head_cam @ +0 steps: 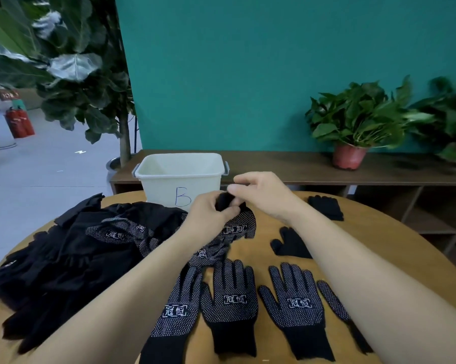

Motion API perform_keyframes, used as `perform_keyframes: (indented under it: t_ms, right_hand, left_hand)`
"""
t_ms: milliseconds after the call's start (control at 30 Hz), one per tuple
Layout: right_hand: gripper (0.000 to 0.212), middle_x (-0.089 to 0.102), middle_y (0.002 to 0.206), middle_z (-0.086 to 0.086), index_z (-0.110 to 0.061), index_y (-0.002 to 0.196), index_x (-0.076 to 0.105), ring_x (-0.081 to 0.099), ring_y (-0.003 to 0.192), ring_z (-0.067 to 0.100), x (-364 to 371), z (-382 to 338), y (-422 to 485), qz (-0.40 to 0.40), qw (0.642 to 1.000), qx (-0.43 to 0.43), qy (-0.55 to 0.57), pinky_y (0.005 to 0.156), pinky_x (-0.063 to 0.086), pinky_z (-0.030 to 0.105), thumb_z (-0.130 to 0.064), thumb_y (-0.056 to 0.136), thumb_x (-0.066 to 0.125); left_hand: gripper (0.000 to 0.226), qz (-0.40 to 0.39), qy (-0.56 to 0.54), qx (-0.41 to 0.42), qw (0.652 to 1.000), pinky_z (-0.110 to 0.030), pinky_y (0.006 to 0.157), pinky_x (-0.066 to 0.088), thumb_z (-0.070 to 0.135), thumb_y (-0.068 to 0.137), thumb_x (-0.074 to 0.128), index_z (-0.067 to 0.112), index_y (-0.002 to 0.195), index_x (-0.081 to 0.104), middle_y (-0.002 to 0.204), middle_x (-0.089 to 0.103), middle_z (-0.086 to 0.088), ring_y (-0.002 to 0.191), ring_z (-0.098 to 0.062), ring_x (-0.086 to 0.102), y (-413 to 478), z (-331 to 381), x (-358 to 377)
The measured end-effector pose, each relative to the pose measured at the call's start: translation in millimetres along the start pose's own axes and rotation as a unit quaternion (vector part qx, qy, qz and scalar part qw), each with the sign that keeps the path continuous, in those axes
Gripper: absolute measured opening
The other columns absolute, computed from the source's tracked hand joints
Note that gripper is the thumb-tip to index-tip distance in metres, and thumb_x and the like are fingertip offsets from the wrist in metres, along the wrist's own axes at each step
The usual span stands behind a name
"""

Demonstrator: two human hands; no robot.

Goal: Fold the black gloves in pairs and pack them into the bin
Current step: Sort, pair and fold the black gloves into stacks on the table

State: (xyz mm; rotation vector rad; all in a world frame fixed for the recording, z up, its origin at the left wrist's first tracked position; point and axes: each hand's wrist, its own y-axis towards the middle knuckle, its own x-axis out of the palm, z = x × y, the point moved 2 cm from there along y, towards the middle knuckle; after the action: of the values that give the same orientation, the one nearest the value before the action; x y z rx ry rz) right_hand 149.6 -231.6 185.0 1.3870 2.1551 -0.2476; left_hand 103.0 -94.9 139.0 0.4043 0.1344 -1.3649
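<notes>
Both hands, the left hand [211, 214] and the right hand [263, 195], pinch the cuff of a limp knit glove [238, 225] just in front of the bin [179, 177], above the counter [373, 222]; it looks light, floppy and grippy-dotted, best taken at the cuff, though fingers hide whether it's one glove or two

Potted plant [358, 119], wooden shelf [287, 164], fire extinguishers [19, 124]
</notes>
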Motion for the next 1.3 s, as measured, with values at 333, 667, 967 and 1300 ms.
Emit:
perform_keyframes:
  t_ms: [333, 667, 967, 1300]
  right_hand:
    - [0.016, 0.072, 0.111, 0.003, -0.019, 0.094, 0.072, 0.059, 0.106, 0.015, -53.2, 85.7, -53.4, -0.063, 0.98, 0.174, 0.072, 0.091, 0.041, 0.034, -0.034, 0.089, 0.069]
    - [0.045, 0.075, 0.101, 0.01, -0.002, 0.103, 0.072, 0.063, 0.096, 0.025, -116.8, 139.0, -91.2, -0.007, 0.974, 0.203, 0.099, 0.105, 0.043, 0.048, -0.044, 0.089, 0.066]
    - [0.018, 0.073, 0.092, 0.003, -0.016, 0.077, 0.071, 0.06, 0.082, 0.012, -165.1, 176.5, -86.0, 0.056, 0.972, 0.207, 0.1, 0.07, 0.043, 0.024, -0.024, 0.092, 0.067]
    - [0.019, 0.066, 0.079, -0.003, -0.012, 0.078, 0.067, 0.056, 0.072, 0.007, -211.3, 202.3, -47.0, 0.131, 0.957, 0.239, 0.095, 0.06, 0.036, 0.021, -0.021, 0.094, 0.065]
  left_hand:
    - [0.02, -0.172, -0.192, -0.129, 0.958, -0.036, 0.083, 0.059, 0.003, 0.092, 0.064, 0.01, 0.109, 0.071, 0.106, 0.074, -0.015, 0.095, -0.027, 0.071, 7.6, 0.0, 56.5]
    - [0.015, -0.241, -0.07, -0.108, 0.962, -0.033, 0.093, 0.054, 0.016, 0.093, 0.065, 0.002, 0.093, 0.069, 0.093, 0.077, -0.007, 0.084, -0.016, 0.071, 12.0, 1.5, 122.4]
    - [0.02, -0.243, -0.059, -0.1, 0.963, -0.029, 0.083, 0.057, 0.023, 0.097, 0.063, 0.01, 0.083, 0.068, 0.097, 0.076, -0.013, 0.082, -0.018, 0.07, 40.6, 12.3, 191.8]
    - [0.016, -0.212, -0.051, -0.092, 0.972, -0.05, 0.1, 0.051, 0.026, 0.092, 0.07, 0.022, 0.076, 0.07, 0.098, 0.074, -0.004, 0.096, -0.024, 0.068, 107.1, 23.0, 243.0]
